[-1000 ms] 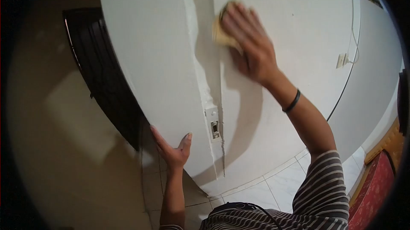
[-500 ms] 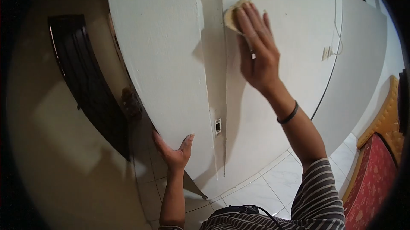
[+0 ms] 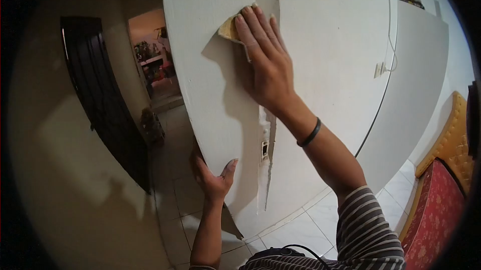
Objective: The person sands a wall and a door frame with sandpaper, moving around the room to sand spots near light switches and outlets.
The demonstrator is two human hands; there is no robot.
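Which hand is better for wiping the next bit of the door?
Right. The right hand presses the yellow cloth flat against the white door, high up. The left hand is lower, holding the door's edge, with no cloth.

small pale-yellow cloth (image 3: 228, 29), flat against the white wall (image 3: 210, 79) near its corner

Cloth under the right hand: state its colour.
The cloth is pale yellow; the head view shows it best.
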